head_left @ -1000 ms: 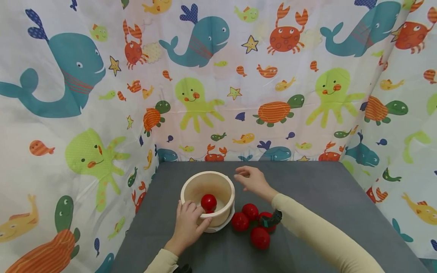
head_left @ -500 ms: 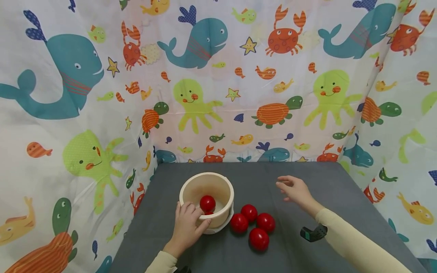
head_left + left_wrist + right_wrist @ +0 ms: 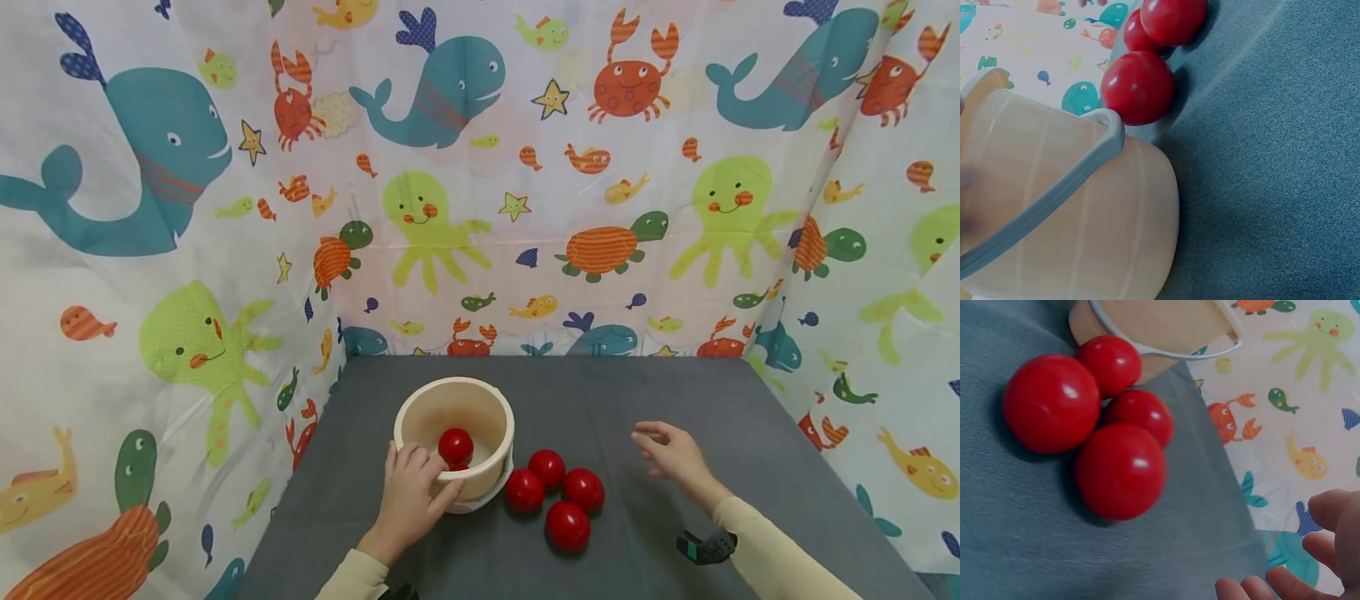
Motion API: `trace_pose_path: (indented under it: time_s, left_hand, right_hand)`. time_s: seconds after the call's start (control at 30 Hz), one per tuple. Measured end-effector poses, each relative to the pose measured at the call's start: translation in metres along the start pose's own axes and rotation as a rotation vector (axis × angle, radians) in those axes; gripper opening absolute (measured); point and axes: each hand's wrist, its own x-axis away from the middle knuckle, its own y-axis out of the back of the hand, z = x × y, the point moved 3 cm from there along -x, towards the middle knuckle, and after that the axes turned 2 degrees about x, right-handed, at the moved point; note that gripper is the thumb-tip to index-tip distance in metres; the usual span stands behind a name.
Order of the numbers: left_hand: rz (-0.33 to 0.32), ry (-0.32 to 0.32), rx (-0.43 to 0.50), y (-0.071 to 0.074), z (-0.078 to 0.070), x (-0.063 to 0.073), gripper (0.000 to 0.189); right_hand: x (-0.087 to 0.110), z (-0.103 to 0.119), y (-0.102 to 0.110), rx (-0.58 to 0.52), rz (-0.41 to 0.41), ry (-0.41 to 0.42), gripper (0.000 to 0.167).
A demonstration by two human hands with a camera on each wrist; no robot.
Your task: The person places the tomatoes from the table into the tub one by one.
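Observation:
A cream bucket (image 3: 482,483) stands on the dark grey table, its grey handle (image 3: 1063,186) hanging down against the outer wall in the left wrist view. My left hand (image 3: 408,498) grips the near left rim, fingers over the edge. Inside the bucket lies a red ball (image 3: 455,447), with part of another red ball showing below it. Several more red balls (image 3: 1121,472) sit clustered on the table just right of the bucket. My right hand (image 3: 675,458) hovers to the right of these balls, its fingers loosely bent and holding nothing.
A curtain (image 3: 517,208) printed with sea animals surrounds the table on the left, back and right. The grey table (image 3: 555,392) extends behind and to the right of the balls. A dark band with a device (image 3: 707,547) is on my right wrist.
My right hand has moved away from beside the bucket's rim, to the right and then toward me. My left hand has stayed on the rim, and the balls have not moved.

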Motion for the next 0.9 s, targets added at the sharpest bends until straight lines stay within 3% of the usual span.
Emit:
trace_pose_path:
  time_s: [0.43,0.9]
  left_hand:
    - [-0.006,-0.005,0.021,0.0,-0.001,0.0,0.02]
    - [-0.006,-0.005,0.025,-0.001,0.0,0.001,0.02]
  right_hand:
    - [0.007,-0.031,-0.039,-0.144,-0.005,-0.054,0.053]
    - [0.009,-0.041,-0.067,-0.215,-0.007,-0.114,0.053]
